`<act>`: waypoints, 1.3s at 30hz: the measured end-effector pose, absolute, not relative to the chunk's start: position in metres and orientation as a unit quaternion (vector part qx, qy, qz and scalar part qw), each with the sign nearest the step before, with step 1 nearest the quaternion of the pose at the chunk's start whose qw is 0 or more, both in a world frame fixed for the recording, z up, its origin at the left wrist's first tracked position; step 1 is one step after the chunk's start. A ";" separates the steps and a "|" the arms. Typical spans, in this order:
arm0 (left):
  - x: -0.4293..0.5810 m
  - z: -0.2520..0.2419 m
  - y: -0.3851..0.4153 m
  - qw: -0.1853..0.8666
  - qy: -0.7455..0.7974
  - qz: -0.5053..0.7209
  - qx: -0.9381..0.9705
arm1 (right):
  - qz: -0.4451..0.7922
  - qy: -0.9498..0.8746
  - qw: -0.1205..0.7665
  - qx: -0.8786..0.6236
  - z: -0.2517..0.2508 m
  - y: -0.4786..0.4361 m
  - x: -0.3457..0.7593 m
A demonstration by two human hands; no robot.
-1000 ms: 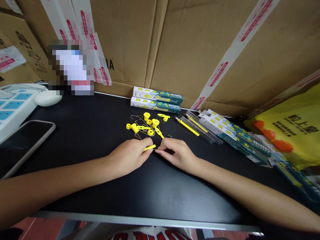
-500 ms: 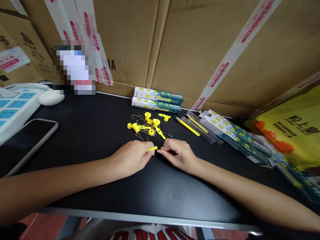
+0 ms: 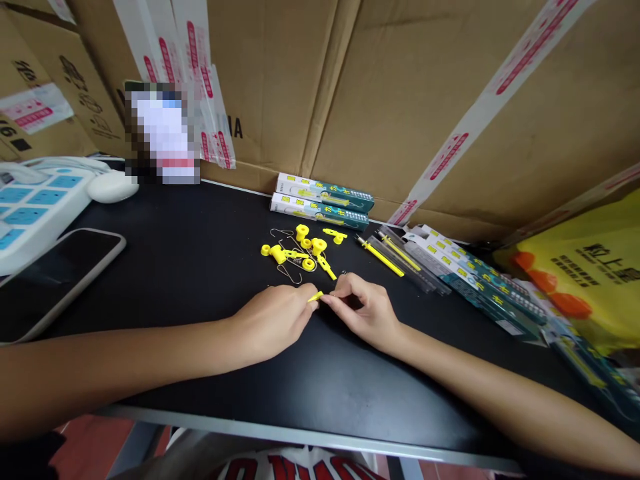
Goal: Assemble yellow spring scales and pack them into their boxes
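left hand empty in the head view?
No, the left hand holds a small yellow piece, its end jutting out toward the right hand.

A slim, bright yellow piece (image 3: 315, 296) is held in the left grip (image 3: 280, 317), with a short end showing and the rest hidden by the fingers. It lies slanted, the bare end pointing up towards the right grip (image 3: 367, 308), just beside its fingertips; whether they touch it cannot be told.
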State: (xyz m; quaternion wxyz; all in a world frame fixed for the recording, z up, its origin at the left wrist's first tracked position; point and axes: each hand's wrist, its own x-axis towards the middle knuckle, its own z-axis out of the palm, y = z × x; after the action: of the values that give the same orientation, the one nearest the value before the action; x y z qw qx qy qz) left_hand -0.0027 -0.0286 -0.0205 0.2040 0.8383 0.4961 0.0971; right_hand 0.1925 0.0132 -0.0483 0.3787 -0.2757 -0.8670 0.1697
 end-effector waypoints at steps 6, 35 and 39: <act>-0.009 -0.014 -0.021 0.218 0.493 0.096 0.837 | 0.178 -0.898 0.330 -0.230 -0.046 0.024 0.197; -0.006 -0.014 -0.022 0.210 0.492 0.044 0.844 | 0.154 -0.921 0.297 -0.201 -0.045 0.024 0.195; -0.003 -0.013 -0.022 0.175 0.493 0.034 0.851 | 0.151 -0.916 0.307 -0.211 -0.044 0.021 0.195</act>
State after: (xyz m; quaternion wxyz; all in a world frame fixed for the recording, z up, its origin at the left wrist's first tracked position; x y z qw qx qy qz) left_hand -0.0033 -0.0220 -0.0126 0.1749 0.8514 0.4933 0.0337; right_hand 0.1950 0.0209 -0.0442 0.3070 -0.2106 -0.9158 0.1507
